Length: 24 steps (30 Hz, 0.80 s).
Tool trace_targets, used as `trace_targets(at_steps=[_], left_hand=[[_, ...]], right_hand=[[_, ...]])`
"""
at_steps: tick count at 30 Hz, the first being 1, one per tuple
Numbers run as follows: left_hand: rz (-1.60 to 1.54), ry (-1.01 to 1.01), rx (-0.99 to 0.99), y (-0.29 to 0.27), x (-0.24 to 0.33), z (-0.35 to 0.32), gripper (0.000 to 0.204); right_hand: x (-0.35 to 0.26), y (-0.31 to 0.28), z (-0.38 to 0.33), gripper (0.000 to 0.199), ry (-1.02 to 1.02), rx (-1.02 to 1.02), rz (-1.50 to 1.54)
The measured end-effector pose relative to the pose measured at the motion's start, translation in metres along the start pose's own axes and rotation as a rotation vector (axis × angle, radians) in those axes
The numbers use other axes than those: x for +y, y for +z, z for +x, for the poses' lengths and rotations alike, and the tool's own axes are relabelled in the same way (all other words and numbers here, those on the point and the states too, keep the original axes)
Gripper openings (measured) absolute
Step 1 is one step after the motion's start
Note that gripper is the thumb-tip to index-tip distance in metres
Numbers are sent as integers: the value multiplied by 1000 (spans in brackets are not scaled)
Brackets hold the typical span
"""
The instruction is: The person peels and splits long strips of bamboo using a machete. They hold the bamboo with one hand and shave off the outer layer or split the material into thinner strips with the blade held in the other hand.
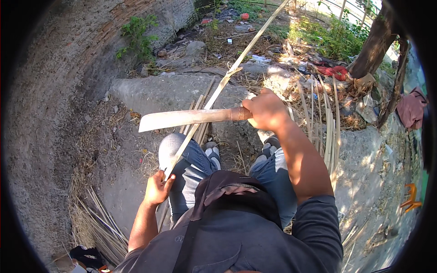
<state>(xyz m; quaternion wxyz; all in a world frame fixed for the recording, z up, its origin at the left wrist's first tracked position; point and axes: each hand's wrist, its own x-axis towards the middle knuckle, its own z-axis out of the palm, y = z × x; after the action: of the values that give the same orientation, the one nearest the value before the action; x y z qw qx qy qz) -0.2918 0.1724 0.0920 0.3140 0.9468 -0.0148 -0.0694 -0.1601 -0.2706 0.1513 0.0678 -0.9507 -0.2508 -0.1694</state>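
My left hand [157, 187] is closed round the near end of a long, pale bamboo strip [218, 93], beside my left knee. From there the strip slants up and to the right, past the top edge of the view. A splintered bit sticks out partway along it. My right hand [266, 110] grips the bound handle of a machete [182, 119]. Its broad blade points left and crosses over the strip above my knees. Whether the blade touches the strip I cannot tell.
Split bamboo strips lie in bundles on the ground at lower left [102, 223], between my feet and at right [328, 132]. A rough wall [59, 91] rises at left. A tree trunk [375, 43] stands at far right, near red netting [334, 72]. An orange chair [411, 198] is at right.
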Motion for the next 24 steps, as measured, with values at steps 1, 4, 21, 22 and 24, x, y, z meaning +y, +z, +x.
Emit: trace_targets(at_steps=[1,4,21,22,24], left_hand=[[-5,8,1,-1,0,-1,42],[-47,43,-6,-6,-9,-12,41],[-54,11,-126,-15,-7,-13,37],[-52,11,-125,-17,-14,-19,37],[-166,34,-77,-22,-24,-26,36]], right_hand=[[-4,2,3,24,-27,-12,-49],[18,-2,3,17,59,106,-51],[8,-11,0,16,41,-38,-91],[23,-8,-3,16,131,67,-46],[47,-12,-7,15,514,129,211]])
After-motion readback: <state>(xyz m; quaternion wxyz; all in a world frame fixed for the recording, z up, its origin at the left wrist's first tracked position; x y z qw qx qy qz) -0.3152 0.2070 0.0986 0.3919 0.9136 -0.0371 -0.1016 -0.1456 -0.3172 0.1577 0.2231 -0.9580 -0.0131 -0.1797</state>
